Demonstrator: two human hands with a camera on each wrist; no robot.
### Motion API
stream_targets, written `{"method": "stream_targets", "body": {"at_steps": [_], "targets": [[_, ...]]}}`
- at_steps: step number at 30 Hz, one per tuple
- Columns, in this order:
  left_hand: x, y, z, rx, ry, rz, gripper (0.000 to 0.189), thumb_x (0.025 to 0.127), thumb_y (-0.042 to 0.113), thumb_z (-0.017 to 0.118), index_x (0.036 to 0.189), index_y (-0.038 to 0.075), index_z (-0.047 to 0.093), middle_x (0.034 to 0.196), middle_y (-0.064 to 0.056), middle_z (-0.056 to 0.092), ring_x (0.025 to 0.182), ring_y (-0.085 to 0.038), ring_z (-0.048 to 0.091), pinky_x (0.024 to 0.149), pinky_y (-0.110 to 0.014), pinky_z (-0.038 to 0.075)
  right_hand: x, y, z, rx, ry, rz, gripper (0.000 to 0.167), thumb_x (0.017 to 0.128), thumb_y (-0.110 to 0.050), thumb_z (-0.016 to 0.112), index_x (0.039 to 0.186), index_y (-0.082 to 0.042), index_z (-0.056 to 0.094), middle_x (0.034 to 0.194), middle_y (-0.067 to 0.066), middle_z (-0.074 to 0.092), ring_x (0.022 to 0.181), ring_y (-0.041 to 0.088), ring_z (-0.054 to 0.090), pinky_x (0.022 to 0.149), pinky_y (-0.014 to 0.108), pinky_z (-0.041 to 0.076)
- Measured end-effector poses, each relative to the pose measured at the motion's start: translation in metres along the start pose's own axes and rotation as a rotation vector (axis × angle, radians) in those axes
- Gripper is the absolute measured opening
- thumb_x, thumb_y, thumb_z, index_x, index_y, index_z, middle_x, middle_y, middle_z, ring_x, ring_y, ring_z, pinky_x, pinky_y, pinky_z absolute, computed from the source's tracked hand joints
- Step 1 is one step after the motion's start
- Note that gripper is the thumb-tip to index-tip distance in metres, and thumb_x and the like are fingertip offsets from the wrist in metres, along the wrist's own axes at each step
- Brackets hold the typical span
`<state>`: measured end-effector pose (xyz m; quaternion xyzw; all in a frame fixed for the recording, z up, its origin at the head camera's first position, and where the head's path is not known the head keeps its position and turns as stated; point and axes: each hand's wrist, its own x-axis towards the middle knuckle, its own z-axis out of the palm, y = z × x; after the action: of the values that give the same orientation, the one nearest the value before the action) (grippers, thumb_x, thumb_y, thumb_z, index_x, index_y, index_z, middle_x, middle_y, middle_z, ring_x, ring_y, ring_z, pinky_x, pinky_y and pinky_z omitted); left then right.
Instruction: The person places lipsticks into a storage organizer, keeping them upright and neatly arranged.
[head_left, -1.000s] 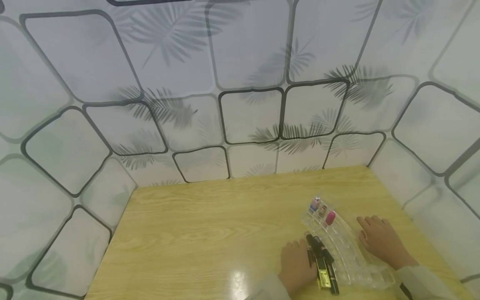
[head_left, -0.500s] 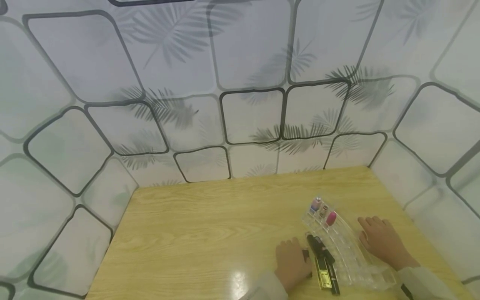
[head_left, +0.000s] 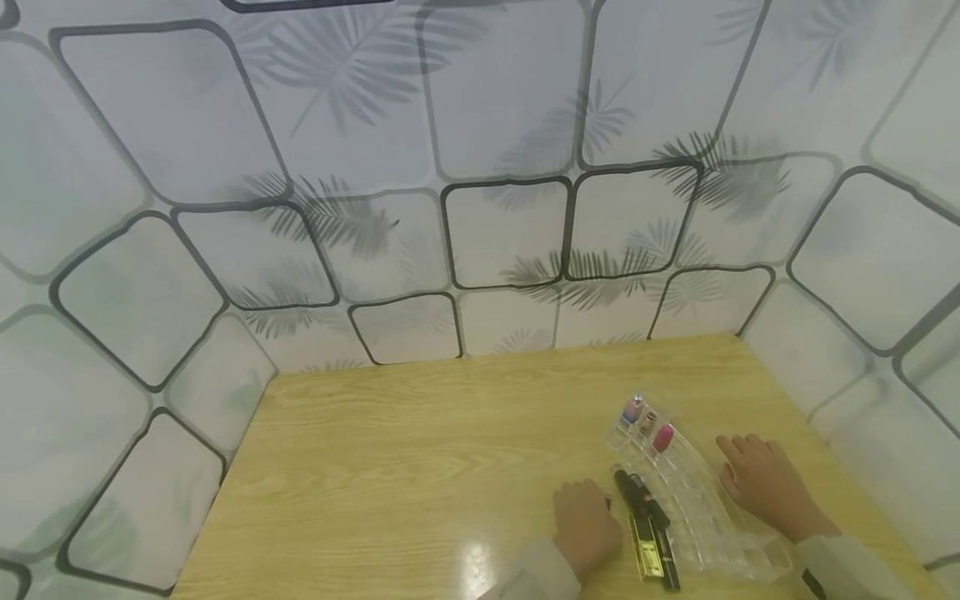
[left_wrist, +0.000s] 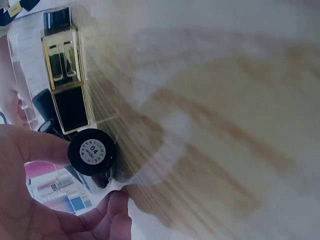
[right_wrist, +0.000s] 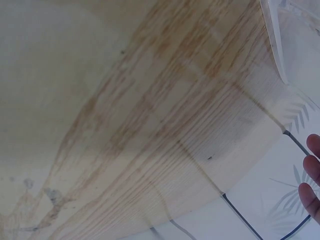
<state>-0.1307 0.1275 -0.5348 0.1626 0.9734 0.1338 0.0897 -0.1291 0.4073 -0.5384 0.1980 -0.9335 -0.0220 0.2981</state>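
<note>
In the head view my left hand [head_left: 585,527] is low on the wooden table, left of a small pile of cosmetics. It holds a dark lipstick-like tube [left_wrist: 92,152], whose round black end bears a white label reading 04. My thumb lies against its side; part of the grip is hidden. Beside it lie a black-and-gold lipstick case [head_left: 648,550] and several black cosmetic tubes [head_left: 637,493], against a curved clear plastic organizer [head_left: 686,492]. My right hand [head_left: 768,487] rests beyond the organizer with fingers extended, holding nothing.
The organizer's far end holds a pink-and-blue bottle [head_left: 632,408], a small brownish item [head_left: 647,423] and a bright pink item [head_left: 662,437]. A patterned cloth [head_left: 502,233] stands around the back and sides of the table [head_left: 412,458].
My left hand has drawn slightly left, away from the pile, with the dark tube. The tube has turned and shows less in the head view. My right hand stays put.
</note>
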Motion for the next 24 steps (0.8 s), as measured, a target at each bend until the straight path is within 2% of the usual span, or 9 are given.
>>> {"method": "stream_targets", "body": {"at_steps": [6, 11, 15, 19, 21, 24], "targets": [[0.004, -0.005, -0.001, 0.055, 0.064, 0.034, 0.01, 0.065, 0.018, 0.063, 0.072, 0.015, 0.056, 0.066, 0.002, 0.046, 0.062, -0.015, 0.041, 0.062, -0.028, 0.034, 0.0, 0.001, 0.002, -0.002, 0.011, -0.006, 0.036, 0.064, -0.015, 0.057, 0.095, 0.004, 0.061, 0.073, 0.013, 0.059, 0.064, 0.027, 0.054, 0.054, 0.043, 0.044], [0.008, -0.011, -0.007, 0.01, 0.08, 0.035, 0.012, 0.067, 0.019, 0.063, 0.071, 0.013, 0.054, 0.062, 0.002, 0.043, 0.058, -0.015, 0.039, 0.058, -0.027, 0.032, 0.0, 0.001, 0.001, -0.005, 0.004, -0.006, 0.035, 0.065, -0.015, 0.055, 0.094, 0.004, 0.061, 0.073, 0.013, 0.059, 0.063, 0.027, 0.053, 0.053, 0.043, 0.044], [0.011, -0.015, -0.016, -0.061, 0.158, 0.059, 0.017, 0.073, 0.023, 0.064, 0.069, 0.015, 0.05, 0.059, 0.004, 0.043, 0.055, -0.011, 0.038, 0.054, -0.023, 0.031, 0.0, 0.001, 0.0, -0.005, 0.007, -0.014, 0.035, 0.066, -0.015, 0.055, 0.094, 0.005, 0.061, 0.071, 0.012, 0.058, 0.062, 0.025, 0.052, 0.052, 0.041, 0.043], [0.017, -0.015, -0.023, -0.139, 0.302, 0.161, 0.018, 0.076, 0.026, 0.068, 0.069, 0.015, 0.055, 0.058, 0.007, 0.05, 0.052, -0.005, 0.039, 0.05, -0.017, 0.03, 0.001, 0.001, 0.0, -0.009, 0.009, -0.018, 0.036, 0.064, -0.015, 0.057, 0.094, 0.005, 0.061, 0.071, 0.011, 0.058, 0.061, 0.024, 0.051, 0.051, 0.04, 0.043], [0.02, -0.013, -0.026, -0.172, 0.366, 0.223, 0.015, 0.075, 0.026, 0.07, 0.076, 0.014, 0.061, 0.062, 0.008, 0.055, 0.054, -0.002, 0.041, 0.05, -0.013, 0.031, 0.001, 0.001, 0.0, -0.01, 0.008, -0.018, 0.035, 0.065, -0.015, 0.057, 0.094, 0.005, 0.061, 0.071, 0.011, 0.058, 0.061, 0.024, 0.051, 0.051, 0.04, 0.043], [0.024, -0.009, -0.028, -0.19, 0.455, 0.312, 0.02, 0.075, 0.028, 0.071, 0.087, 0.014, 0.064, 0.068, 0.008, 0.061, 0.058, 0.001, 0.044, 0.053, -0.009, 0.031, 0.001, 0.0, -0.001, -0.006, 0.014, -0.019, 0.035, 0.065, -0.015, 0.056, 0.094, 0.005, 0.061, 0.071, 0.012, 0.058, 0.061, 0.026, 0.052, 0.052, 0.041, 0.044]]}}
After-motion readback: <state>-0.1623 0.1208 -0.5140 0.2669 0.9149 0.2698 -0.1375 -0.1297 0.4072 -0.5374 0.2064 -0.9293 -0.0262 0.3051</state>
